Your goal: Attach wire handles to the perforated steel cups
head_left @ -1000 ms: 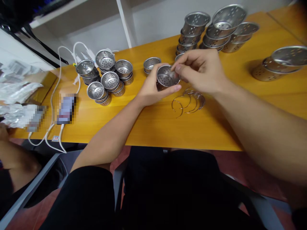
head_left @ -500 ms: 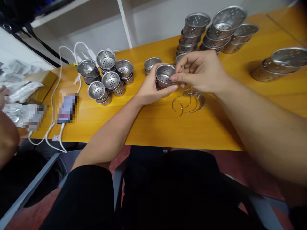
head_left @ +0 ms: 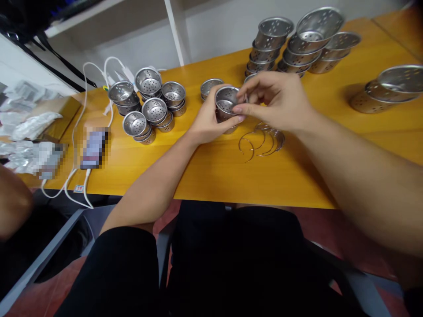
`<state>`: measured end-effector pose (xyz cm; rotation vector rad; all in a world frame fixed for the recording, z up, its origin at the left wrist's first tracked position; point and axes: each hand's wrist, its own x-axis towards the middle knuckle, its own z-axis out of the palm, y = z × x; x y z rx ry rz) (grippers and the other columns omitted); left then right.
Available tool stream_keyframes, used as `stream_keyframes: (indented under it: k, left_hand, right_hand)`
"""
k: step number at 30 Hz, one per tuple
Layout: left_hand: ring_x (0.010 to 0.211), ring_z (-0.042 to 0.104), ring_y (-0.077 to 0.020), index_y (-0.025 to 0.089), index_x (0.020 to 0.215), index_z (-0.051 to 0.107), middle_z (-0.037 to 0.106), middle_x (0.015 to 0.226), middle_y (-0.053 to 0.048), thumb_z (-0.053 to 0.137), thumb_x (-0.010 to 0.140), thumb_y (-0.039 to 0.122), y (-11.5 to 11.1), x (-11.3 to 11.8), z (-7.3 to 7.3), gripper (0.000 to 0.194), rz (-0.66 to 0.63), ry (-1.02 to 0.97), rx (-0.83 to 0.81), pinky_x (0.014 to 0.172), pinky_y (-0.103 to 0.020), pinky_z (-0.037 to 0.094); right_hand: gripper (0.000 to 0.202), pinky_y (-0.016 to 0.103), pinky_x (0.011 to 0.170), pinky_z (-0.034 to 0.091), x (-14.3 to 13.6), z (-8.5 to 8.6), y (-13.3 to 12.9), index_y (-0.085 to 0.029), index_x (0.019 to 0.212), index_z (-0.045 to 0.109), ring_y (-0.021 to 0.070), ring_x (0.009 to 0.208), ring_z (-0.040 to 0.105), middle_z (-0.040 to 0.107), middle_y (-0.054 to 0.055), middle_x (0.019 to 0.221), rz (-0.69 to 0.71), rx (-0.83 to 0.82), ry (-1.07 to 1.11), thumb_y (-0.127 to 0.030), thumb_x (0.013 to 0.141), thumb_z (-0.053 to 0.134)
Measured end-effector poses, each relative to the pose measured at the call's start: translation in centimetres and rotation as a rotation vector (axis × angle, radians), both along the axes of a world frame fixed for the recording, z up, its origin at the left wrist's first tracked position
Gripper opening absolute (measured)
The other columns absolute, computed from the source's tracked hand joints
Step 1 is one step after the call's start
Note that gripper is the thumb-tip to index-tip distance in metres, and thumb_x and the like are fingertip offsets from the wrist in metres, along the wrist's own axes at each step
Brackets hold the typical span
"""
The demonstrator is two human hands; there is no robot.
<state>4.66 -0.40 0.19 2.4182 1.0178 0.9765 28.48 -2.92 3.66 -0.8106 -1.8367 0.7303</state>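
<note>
My left hand [head_left: 208, 116] is wrapped round a small perforated metal cup [head_left: 226, 100] and holds it tilted above the table, its opening facing me. The thumb lies along the cup's near side. At the cup's right rim, my right hand [head_left: 264, 97] is closed in a pinch, thumb and index finger touching the edge. Whatever sits between those fingertips is too small or hidden to make out. Several thin curved wire handles [head_left: 272, 140] lie on the table just below my right hand. Behind my left hand stands another perforated cup [head_left: 209, 86].
Stacked small cups [head_left: 154, 110] stand to the left. Taller stacks of perforated cups [head_left: 274, 35] rise at the back right, with a wider pair [head_left: 386, 94] at far right. A phone [head_left: 94, 149] with white cables, plastic bags [head_left: 33, 123] and another person's arm [head_left: 13, 202] are at left.
My right fingertips have shifted slightly left, closer over the cup's rim. The left hand keeps its hold. The other person's hand at the left edge is out of view, and the view has shifted slightly.
</note>
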Motion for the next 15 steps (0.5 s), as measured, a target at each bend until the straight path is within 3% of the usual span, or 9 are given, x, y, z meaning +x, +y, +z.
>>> stream_keyframes:
  k: [3, 6, 10, 13, 15]
  left_hand:
    - [0.171, 0.061, -0.0357, 0.024, 0.177, 0.026, 0.055, 0.176, -0.021, 0.071, 0.115, 0.059, 1.3, -0.6, -1.0, 0.085, 0.028, -0.002, 0.054, 0.150, -0.055, 0.042]
    - [0.172, 0.058, -0.0351, 0.026, 0.181, 0.022, 0.051, 0.179, -0.022, 0.063, 0.117, 0.072, 2.5, -1.1, -1.8, 0.089, 0.039, -0.009, 0.105, 0.150, -0.053, 0.043]
    - [0.168, 0.061, -0.0326, 0.028, 0.182, 0.021, 0.052, 0.177, -0.020, 0.061, 0.117, 0.077, 2.6, -1.0, -1.8, 0.090, 0.027, -0.045, 0.111, 0.147, -0.052, 0.048]
    - [0.168, 0.061, -0.0313, 0.030, 0.181, 0.027, 0.054, 0.178, -0.019, 0.066, 0.117, 0.069, 1.4, -0.5, -0.6, 0.085, 0.082, -0.014, 0.050, 0.147, -0.052, 0.050]
    - [0.170, 0.060, -0.0312, 0.031, 0.182, 0.031, 0.055, 0.179, -0.018, 0.069, 0.118, 0.063, 0.4, -0.3, 0.6, 0.082, 0.128, 0.024, 0.000, 0.148, -0.051, 0.048]
  right_hand:
    - [0.053, 0.053, 0.069, 0.067, -0.1, -0.3, 0.3, -0.035, 0.121, 0.087, 0.0273, 0.078, 0.072, 0.084, 0.012, 0.121, -0.100, 0.220, -0.049, -0.082, 0.097, 0.096]
    - [0.049, 0.056, 0.079, 0.071, 0.0, -0.6, 0.5, -0.033, 0.118, 0.088, 0.0351, 0.104, 0.079, 0.082, 0.016, 0.131, -0.141, 0.358, -0.132, -0.080, 0.113, 0.076]
    - [0.037, 0.062, 0.097, 0.074, 0.1, -0.7, 0.2, -0.043, 0.125, 0.088, 0.0398, 0.124, 0.078, 0.078, 0.010, 0.146, -0.113, 0.267, -0.236, -0.075, 0.113, 0.073]
    - [0.026, 0.068, 0.118, 0.068, -0.1, -0.4, -0.4, -0.050, 0.126, 0.087, 0.0412, 0.137, 0.074, 0.077, 0.006, 0.150, -0.062, 0.223, -0.247, -0.067, 0.116, 0.071]
    - [0.024, 0.069, 0.122, 0.063, -0.3, -0.1, -0.8, -0.052, 0.129, 0.086, 0.0414, 0.138, 0.073, 0.077, 0.005, 0.150, -0.041, 0.195, -0.212, -0.065, 0.117, 0.070]
